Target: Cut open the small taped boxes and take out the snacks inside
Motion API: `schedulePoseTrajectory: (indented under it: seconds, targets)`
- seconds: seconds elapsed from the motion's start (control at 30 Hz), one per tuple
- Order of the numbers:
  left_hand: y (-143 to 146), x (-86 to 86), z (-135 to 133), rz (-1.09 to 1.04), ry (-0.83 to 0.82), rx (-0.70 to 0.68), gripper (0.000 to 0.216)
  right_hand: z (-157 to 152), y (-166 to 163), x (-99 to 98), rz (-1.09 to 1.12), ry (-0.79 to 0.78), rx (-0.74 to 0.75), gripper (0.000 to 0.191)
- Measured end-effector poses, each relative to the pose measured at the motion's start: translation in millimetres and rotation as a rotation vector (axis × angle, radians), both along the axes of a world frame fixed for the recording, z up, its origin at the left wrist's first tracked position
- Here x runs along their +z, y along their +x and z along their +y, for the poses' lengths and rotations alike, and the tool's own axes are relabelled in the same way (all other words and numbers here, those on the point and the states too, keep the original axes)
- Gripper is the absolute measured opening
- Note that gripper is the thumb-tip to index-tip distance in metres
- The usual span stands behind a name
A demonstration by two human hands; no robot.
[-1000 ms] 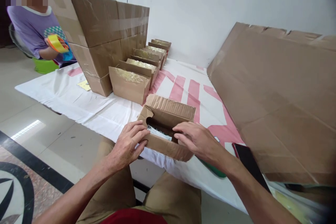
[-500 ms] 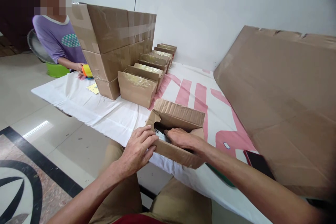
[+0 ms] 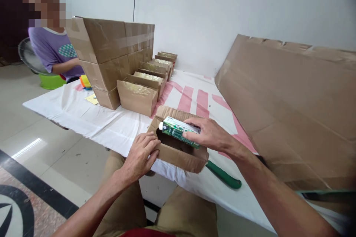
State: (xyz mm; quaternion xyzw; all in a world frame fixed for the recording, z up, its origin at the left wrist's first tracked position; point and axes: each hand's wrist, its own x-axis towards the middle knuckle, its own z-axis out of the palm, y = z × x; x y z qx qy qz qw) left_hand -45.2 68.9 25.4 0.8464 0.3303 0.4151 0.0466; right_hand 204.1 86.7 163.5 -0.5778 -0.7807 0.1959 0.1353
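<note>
My right hand (image 3: 207,132) grips a green and white drink carton (image 3: 180,132) with a white screw cap, fingers on top and thumb along its near side. The carton lies tilted just above the opening of a small cardboard box (image 3: 178,158), whose flap stands up at the far side. My left hand (image 3: 142,152) is closed over the box's left edge, the thumb on the outside wall. Partly under the box, a green handle (image 3: 225,176) sticks out to the right; its other end is hidden.
A row of open cardboard boxes (image 3: 136,98) runs back along the table beside a stack of taped cartons (image 3: 107,40). A large cardboard sheet (image 3: 292,107) leans at the right. Across the table, a person in a purple shirt (image 3: 52,50) sits near a fan.
My right hand has come up out of the box with the drink carton in it. My left hand stays on the box's edge. More of the green handle shows now.
</note>
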Motion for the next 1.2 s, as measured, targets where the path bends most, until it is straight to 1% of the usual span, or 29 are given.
schedulePoseTrajectory:
  seconds: [0.1,0.17,0.23,0.3,0.37,0.4,0.47,0.53,0.6,0.7,0.77,0.8,0.83,0.87,0.93,1.0,1.03,1.1,1.2]
  targets:
    - [3,4.2,-9,-0.144,-0.008,0.061,0.032,-14,14,-5.8,0.439,-0.152,-0.018,0.038]
    - [5,11.4,-18,-0.308,-0.098,0.069,0.035,-25,19,-12.3,0.689,-0.288,-0.028,0.042]
    - [8,21.3,-28,-0.505,-0.312,0.018,0.037,-38,19,-18.0,0.873,-0.394,-0.039,0.043]
    - [12,32.2,-37,-0.727,-0.607,-0.087,0.047,-50,16,-22.4,1.001,-0.436,-0.043,0.042]
    - [18,42.4,-44,-0.928,-0.888,-0.214,0.067,-60,10,-26.5,1.08,-0.461,-0.037,0.043]
    - [21,46.9,-47,-1.005,-0.993,-0.268,0.077,-64,7,-28.8,1.102,-0.479,-0.032,0.043]
    - [26,54.1,-53,-1.11,-1.129,-0.32,0.092,-69,0,-34.6,1.115,-0.53,-0.014,0.044]
    - [29,58.5,-57,-1.177,-1.186,-0.308,0.094,-71,-6,-41.4,1.099,-0.553,0.013,0.044]
    - [28,60.2,-59,-1.226,-1.198,-0.264,0.089,-72,-9,-47.3,1.082,-0.558,0.041,0.048]
    - [23,59.9,-58,-1.29,-1.178,-0.206,0.08,-74,-11,-49.4,1.041,-0.546,0.104,0.066]
    - [18,59.5,-55,-1.337,-1.146,-0.169,0.078,-77,-12,-46.0,0.938,-0.47,0.127,0.083]
    - [16,59.5,-53,-1.355,-1.126,-0.148,0.077,-79,-14,-43.6,0.849,-0.393,0.111,0.09]
    - [15,59.7,-51,-1.368,-1.109,-0.126,0.077,-81,-17,-41.2,0.742,-0.288,0.079,0.092]
    - [14,60.1,-50,-1.372,-1.097,-0.108,0.077,-82,-20,-39.2,0.626,-0.165,0.039,0.087]
    - [12,61.6,-47,-1.36,-1.085,-0.087,0.076,-81,-28,-36.7,0.42,0.076,-0.012,0.064]
    - [9,64.3,-44,-1.342,-1.081,-0.078,0.072,-77,-37,-34.6,0.297,0.26,0.006,0.045]
    - [7,66.0,-41,-1.336,-1.077,-0.077,0.071,-74,-41,-32.8,0.262,0.324,0.029,0.041]
    - [-2,69.8,-33,-1.349,-1.05,-0.074,0.07,-63,-52,-26.2,0.209,0.401,0.073,0.042]
    - [-23,74.7,-9,-1.442,-0.95,-0.055,0.067,-36,-75,-9.5,0.122,0.404,0.125,0.04]
